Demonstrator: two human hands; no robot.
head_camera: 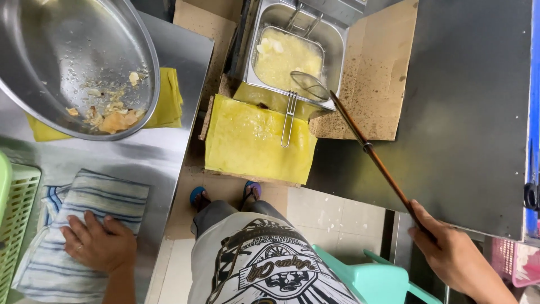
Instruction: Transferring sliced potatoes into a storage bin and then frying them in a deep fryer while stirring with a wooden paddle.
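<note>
A person stands between a steel counter [163, 152] and a dark worktop [467, 112], seen from above, with both hands busy and well apart. The left hand [100, 243] lies flat, fingers spread, pressing on a blue-striped cloth [95, 197] that is rumpled and folded near the counter's front edge; it grips nothing. The right hand [453, 253] is closed around the end of a long brown wooden handle [374, 157], which runs diagonally up across the dark worktop's corner to a round wire-mesh skimmer [309, 85]. The skimmer's head hangs over the near rim of a rectangular steel deep fryer [337, 39], just above pale, foaming yellow oil [287, 56] in which a fry basket sits (its wire handle [288, 118] juts out over the front).

Below the fryer a glossy, oil-soaked yellow sheet [253, 141] covers stained, speckled cardboard [371, 73], which spreads to the right under the worktop's edge. On the counter a wide, shiny steel bowl [73, 56] tilts over a yellow cloth [169, 101], holding crumbs and fried scraps at its low side. A pale green slotted plastic basket [17, 208] stands at the far left, touching the striped cloth.

Open room is narrow: a strip of tiled floor [332, 214] between counter and worktop, filled by the person's sandalled feet [225, 194] and, at the right, a mint-green plastic chair [371, 276].
</note>
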